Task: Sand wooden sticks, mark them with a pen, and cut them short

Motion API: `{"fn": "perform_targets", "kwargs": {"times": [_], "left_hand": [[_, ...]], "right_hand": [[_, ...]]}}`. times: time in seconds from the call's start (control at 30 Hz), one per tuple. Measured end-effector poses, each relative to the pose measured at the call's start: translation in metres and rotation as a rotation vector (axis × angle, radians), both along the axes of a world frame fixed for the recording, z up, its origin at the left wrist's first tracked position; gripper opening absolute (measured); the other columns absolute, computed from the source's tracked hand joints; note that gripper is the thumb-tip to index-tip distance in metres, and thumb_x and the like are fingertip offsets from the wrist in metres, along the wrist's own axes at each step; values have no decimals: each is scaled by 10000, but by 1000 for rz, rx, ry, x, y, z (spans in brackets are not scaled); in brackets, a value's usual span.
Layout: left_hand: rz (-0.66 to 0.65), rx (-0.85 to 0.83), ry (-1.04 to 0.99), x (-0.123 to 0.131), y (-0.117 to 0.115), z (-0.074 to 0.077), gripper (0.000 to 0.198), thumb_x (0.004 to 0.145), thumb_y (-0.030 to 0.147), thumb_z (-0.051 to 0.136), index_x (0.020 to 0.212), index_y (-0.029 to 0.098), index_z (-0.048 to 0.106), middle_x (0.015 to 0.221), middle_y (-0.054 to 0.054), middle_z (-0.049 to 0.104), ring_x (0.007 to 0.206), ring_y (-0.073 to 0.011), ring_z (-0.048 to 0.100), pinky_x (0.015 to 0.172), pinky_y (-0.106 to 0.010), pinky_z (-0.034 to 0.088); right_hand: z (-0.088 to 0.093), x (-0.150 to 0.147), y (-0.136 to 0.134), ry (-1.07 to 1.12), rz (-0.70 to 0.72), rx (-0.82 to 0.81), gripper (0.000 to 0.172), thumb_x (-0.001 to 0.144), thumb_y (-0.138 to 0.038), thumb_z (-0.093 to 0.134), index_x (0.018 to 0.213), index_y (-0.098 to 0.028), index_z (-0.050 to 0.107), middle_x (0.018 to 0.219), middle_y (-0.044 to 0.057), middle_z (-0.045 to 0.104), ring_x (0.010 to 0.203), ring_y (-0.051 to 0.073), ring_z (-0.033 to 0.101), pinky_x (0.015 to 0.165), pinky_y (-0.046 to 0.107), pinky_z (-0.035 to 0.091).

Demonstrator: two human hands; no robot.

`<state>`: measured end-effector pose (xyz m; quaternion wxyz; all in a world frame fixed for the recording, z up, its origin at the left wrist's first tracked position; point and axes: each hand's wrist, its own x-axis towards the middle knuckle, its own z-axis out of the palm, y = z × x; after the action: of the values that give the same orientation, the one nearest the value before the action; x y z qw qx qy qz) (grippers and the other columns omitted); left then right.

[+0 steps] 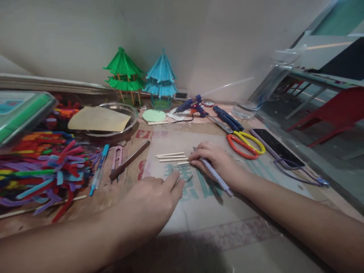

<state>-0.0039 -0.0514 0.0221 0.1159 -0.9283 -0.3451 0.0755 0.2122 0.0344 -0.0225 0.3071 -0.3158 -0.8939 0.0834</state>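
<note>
My right hand (212, 161) is closed around a pale purple pen (217, 177), its tip pointing away from me. Those same fingertips touch the end of a short wooden stick (182, 163) on the printed sheet (204, 223). Several thin wooden sticks (172, 160) lie in a loose row just to the left. My left hand (156, 201) rests palm down nearer to me, thumb and index finger stretched toward the sticks with a small gap between them. Its other fingers are mostly hidden. Small dark marks (189, 178) show beside its fingertips; what they belong to is unclear.
Pipe cleaners (62, 167), a blue pen (99, 170), a pink cutter (116, 157) and a brown stick (131, 159) lie left. Green (123, 64) and blue (162, 72) pagoda models stand behind. A glue gun (190, 104), scissors (241, 146) and a phone (277, 148) lie right.
</note>
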Motion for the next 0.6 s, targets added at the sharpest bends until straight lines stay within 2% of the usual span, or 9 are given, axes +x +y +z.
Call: {"fn": "perform_targets", "kwargs": {"times": [0.13,0.3,0.5,0.6], "left_hand": [[-6,46,-4,-1,3,-4,390,870,130,538,1252,115,618,1158,-198,705,569,-226,698,468,-335,552],[-73,106,27,-5,3,-11,534,755,21,495,1277,78,597,1247,-233,656,532,-209,682,427,-315,519],[-131,244,-94,-6,2,-15,428,746,27,480,1125,57,675,1175,-221,697,522,-209,664,403,-307,481],[-90,255,-121,-4,0,-13,387,746,7,463,1039,84,703,1106,-188,732,517,-194,652,422,-299,482]], "right_hand": [[1,1,0,-19,9,-26,130,936,-230,580,880,-195,693,809,49,620,791,176,566,703,299,441],[5,0,-4,-33,32,-67,156,952,-218,552,882,-193,689,808,45,618,785,166,569,690,287,439],[6,0,-7,-67,46,-92,147,938,-161,549,872,-166,679,786,45,622,755,163,572,674,279,429],[5,-1,-8,-71,41,-64,154,946,-174,542,886,-172,683,789,43,623,757,162,573,667,274,425]]}}
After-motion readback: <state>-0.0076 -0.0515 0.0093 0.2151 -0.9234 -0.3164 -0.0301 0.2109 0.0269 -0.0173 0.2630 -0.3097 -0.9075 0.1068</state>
